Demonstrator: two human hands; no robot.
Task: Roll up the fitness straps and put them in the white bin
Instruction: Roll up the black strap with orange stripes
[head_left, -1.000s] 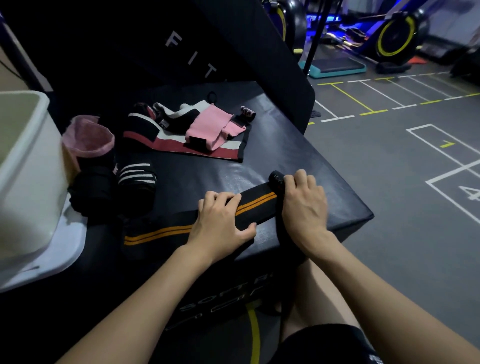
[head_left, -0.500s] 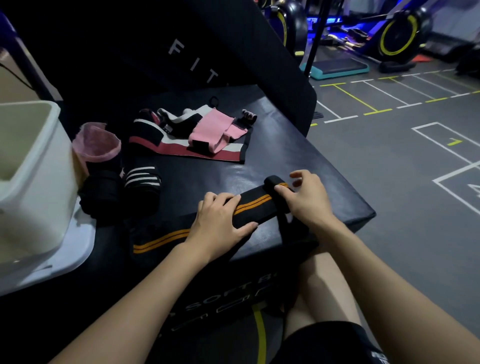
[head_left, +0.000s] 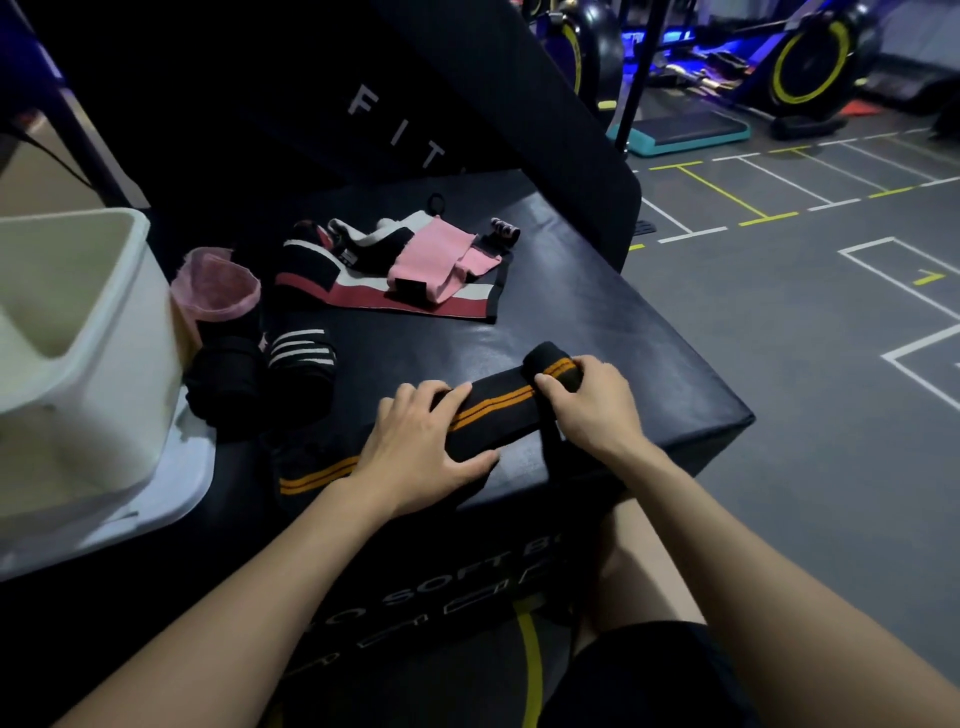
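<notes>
Right now the black strap (head_left: 493, 410) with two orange stripes lies flat across the near edge of the black padded box (head_left: 597, 322), running from about 8 o'clock to 2 o'clock. The right hand (head_left: 597, 405) has its fingers curled over the small roll started at the strap's far end, pinching it. The left hand (head_left: 421, 441) lies flat with straight fingers, pressing the unrolled length down on the box.

The white bin (head_left: 119, 332) stands at 9 o'clock, well apart from the strap, with a few rolled straps (head_left: 260, 374) just beside it. A loose pile of pink and red straps (head_left: 415, 270) waits at 12 o'clock.

The main risk, as I judge it, is a slack or crooked roll: if the left hand lets the fabric creep, the turns will wander sideways. A narrow tail (head_left: 558, 452) hangs over the near edge and could snag or tug the roll open.
</notes>
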